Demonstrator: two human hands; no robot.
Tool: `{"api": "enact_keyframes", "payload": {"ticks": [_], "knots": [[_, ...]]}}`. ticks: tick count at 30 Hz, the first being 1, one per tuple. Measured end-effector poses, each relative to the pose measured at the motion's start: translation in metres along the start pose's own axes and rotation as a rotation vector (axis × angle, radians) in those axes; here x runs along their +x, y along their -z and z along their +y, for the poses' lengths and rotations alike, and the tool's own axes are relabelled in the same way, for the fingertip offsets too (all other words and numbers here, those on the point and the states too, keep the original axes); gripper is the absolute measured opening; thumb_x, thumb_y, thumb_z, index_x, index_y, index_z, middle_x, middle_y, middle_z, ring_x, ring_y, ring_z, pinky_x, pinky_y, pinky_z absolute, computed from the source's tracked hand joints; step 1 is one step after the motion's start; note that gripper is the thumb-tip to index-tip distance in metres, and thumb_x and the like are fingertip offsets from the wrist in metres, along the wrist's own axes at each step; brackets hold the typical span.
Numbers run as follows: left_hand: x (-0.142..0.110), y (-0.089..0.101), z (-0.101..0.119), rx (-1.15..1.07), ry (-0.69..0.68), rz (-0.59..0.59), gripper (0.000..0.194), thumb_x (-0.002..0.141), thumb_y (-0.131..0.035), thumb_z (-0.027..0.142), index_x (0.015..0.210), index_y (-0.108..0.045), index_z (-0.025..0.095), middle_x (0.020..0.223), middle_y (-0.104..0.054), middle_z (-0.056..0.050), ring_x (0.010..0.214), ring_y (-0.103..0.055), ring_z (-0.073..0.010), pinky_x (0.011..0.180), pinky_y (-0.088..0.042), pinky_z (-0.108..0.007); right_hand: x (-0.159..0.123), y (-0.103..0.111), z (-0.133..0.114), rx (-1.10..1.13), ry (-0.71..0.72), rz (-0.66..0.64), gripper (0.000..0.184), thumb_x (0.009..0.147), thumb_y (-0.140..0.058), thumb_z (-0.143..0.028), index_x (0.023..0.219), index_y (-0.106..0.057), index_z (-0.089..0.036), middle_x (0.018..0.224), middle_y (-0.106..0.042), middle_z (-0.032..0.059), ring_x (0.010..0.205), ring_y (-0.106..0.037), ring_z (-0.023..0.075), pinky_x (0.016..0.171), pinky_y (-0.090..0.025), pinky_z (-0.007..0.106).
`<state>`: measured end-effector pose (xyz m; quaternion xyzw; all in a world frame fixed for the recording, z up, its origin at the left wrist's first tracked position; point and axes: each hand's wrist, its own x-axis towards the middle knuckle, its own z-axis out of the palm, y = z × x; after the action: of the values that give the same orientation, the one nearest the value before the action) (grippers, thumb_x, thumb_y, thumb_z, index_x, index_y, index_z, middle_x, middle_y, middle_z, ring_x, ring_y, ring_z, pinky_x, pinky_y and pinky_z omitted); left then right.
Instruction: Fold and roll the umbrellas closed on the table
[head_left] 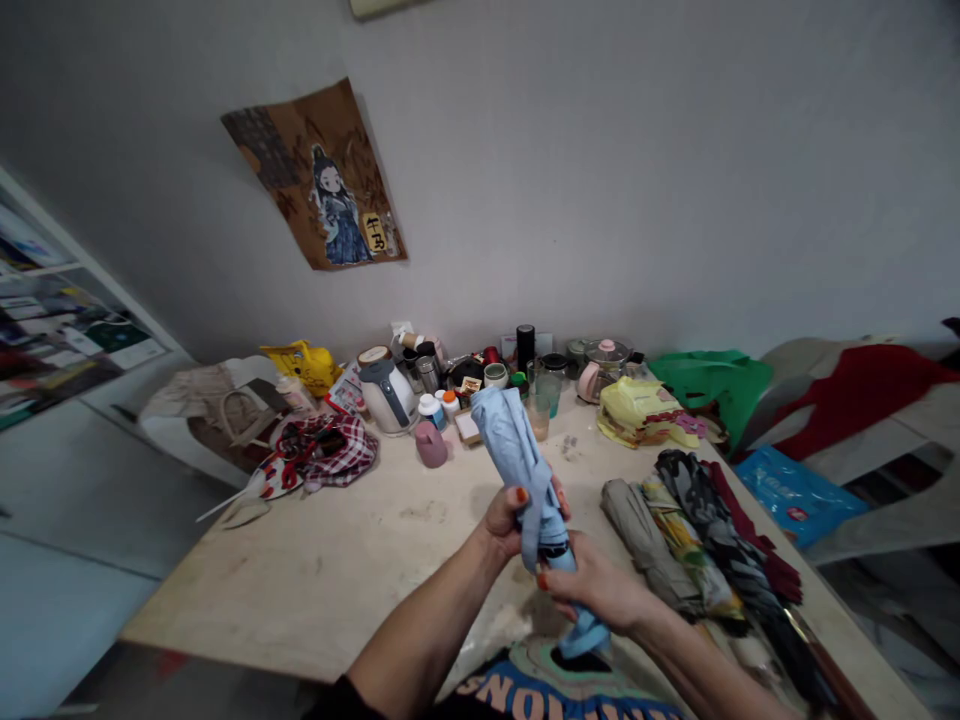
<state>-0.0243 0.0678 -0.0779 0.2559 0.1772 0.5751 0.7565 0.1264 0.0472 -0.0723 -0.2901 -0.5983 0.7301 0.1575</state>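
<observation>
A light blue folded umbrella [510,432] is held up at a slant in front of me, its canopy wrapped and its top pointing away to the upper left. My left hand [511,518] is closed around the lower canopy, the thumb lying by the strap [535,510]. Below it, my right hand [589,585] grips the blue handle, and a wrist loop [585,636] hangs under that hand. On the table to the right lie several folded umbrellas side by side: a grey-beige one [651,545], a yellow patterned one [691,545], a black-and-grey one [739,540] and a dark red one [761,540].
The wooden table [300,580] carries a white kettle [387,397], a pink cup [430,444], several bottles and a glass teapot [600,365] along the wall. At left is a checked cloth bag [341,448]. A yellow plastic bag [637,410] lies at right, near a green bag [712,385].
</observation>
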Motion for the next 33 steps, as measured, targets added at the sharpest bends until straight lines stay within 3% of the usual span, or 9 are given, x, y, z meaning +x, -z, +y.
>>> {"api": "enact_keyframes", "payload": {"ticks": [4,7,9,11,14,18,21,27,33], "knots": [[0.0,0.0,0.0,0.078,0.045,0.005,0.051,0.047,-0.084,0.046,0.084,-0.063,0.018,0.066,-0.06,-0.002,0.061,-0.057,-0.0154,0.061,-0.044,-0.028,0.005,0.0,-0.003,0.015,-0.009,-0.033,0.01,0.067,-0.056,-0.023,0.067,-0.048,-0.017,0.048,-0.047,-0.0067,0.04,-0.039,0.0058,0.04,-0.03,0.019],[0.0,-0.006,0.011,0.188,0.015,0.054,0.044,0.05,-0.082,0.044,0.077,-0.065,0.014,0.063,-0.061,-0.004,0.057,-0.056,-0.0144,0.057,-0.043,-0.027,0.008,0.005,-0.005,-0.108,0.016,0.033,0.012,0.066,-0.061,-0.022,0.073,-0.054,-0.016,0.059,-0.056,-0.0027,0.051,-0.049,0.0093,0.047,-0.039,0.02],[-0.003,-0.009,0.019,0.27,0.011,0.092,0.042,0.051,-0.08,0.044,0.073,-0.067,0.011,0.062,-0.062,-0.006,0.054,-0.055,-0.0148,0.054,-0.043,-0.027,0.007,0.013,-0.009,-0.124,0.13,0.145,0.024,0.066,-0.064,-0.024,0.087,-0.057,-0.016,0.074,-0.062,0.0008,0.067,-0.057,0.0137,0.06,-0.047,0.024],[-0.007,-0.011,0.024,0.321,0.013,0.125,0.041,0.051,-0.08,0.044,0.071,-0.068,0.01,0.061,-0.062,-0.007,0.053,-0.055,-0.0151,0.052,-0.043,-0.026,0.004,0.024,-0.014,-0.167,0.3,0.34,0.035,0.071,-0.064,-0.028,0.103,-0.056,-0.017,0.086,-0.062,0.0036,0.076,-0.06,0.0158,0.07,-0.05,0.028],[-0.01,-0.013,0.025,0.35,0.014,0.171,0.039,0.051,-0.081,0.041,0.071,-0.069,0.01,0.06,-0.062,-0.007,0.051,-0.055,-0.0144,0.05,-0.041,-0.026,0.0,0.037,-0.024,-0.492,0.579,0.594,0.034,0.082,-0.057,-0.027,0.115,-0.054,-0.02,0.094,-0.058,0.006,0.071,-0.056,0.0131,0.067,-0.05,0.028],[-0.008,-0.017,0.018,0.359,0.019,0.181,0.037,0.053,-0.083,0.034,0.081,-0.071,0.011,0.065,-0.064,-0.005,0.054,-0.054,-0.0126,0.054,-0.041,-0.024,-0.001,0.042,-0.035,-1.006,0.826,0.56,0.031,0.086,-0.05,-0.016,0.115,-0.059,-0.022,0.094,-0.054,0.0067,0.076,-0.054,0.0145,0.065,-0.048,0.027],[-0.007,-0.017,0.013,0.349,0.02,0.173,0.038,0.054,-0.085,0.03,0.085,-0.072,0.012,0.072,-0.066,-0.005,0.059,-0.054,-0.0114,0.058,-0.042,-0.022,0.0,0.04,-0.039,-1.149,0.854,0.551,0.023,0.089,-0.046,-0.016,0.105,-0.062,-0.02,0.084,-0.053,0.005,0.074,-0.055,0.0147,0.064,-0.047,0.025],[-0.012,-0.016,0.012,0.333,0.072,0.184,0.042,0.052,-0.086,0.031,0.086,-0.072,0.01,0.077,-0.069,-0.008,0.064,-0.059,-0.0145,0.064,-0.047,-0.025,-0.004,0.039,-0.039,-1.16,0.864,0.595,0.013,0.088,-0.047,-0.015,0.092,-0.059,-0.018,0.077,-0.056,0.0039,0.068,-0.055,0.014,0.061,-0.043,0.023],[-0.005,-0.021,0.009,0.57,0.053,0.414,0.037,0.049,-0.081,0.027,0.08,-0.071,0.009,0.074,-0.068,-0.006,0.062,-0.058,-0.0136,0.062,-0.046,-0.025,-0.008,0.033,-0.046,-1.118,0.884,0.748,0.012,0.084,-0.048,-0.014,0.075,-0.055,-0.019,0.06,-0.048,-0.0028,0.052,-0.045,0.0098,0.053,-0.035,0.021]]}}
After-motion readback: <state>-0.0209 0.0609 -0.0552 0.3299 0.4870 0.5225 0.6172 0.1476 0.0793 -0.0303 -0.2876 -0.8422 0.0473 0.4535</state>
